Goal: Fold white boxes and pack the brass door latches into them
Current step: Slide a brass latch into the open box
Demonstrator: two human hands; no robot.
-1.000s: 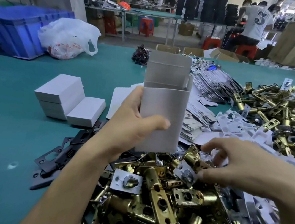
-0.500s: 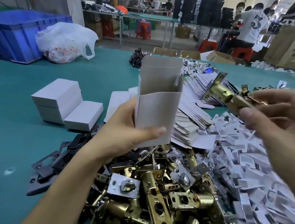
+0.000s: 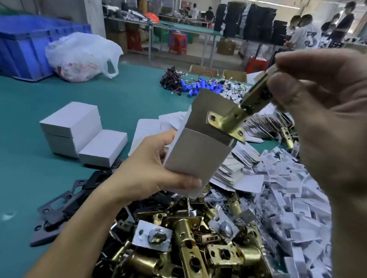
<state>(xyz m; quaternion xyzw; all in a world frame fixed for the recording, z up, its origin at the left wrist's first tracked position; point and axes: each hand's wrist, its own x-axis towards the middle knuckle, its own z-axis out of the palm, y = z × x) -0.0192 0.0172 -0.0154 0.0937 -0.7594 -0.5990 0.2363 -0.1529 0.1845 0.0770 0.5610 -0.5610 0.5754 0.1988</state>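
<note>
A: What lies on the teal table?

B: Nearest us we see a heap of brass latches. Black plates lie just left of it. Closed white boxes stand farther left, touching one another.

A: How is our right hand positioned?

B: It is raised at upper right, well above the table. Thumb and fingertips pinch the tail end of the held latch. The latch slants down and to the left, faceplate lowest.

A: And our left hand?

B: The forearm rises from the lower edge. The hand grips the open white box near its base, thumb across the front face. The box is tilted, with its top flap raised behind the mouth.

A: Where is the latch relative to the box?

B: The faceplate is at the mouth, over the right corner of the rim. The latch body is outside. We cannot tell whether the faceplate touches the card.
</note>
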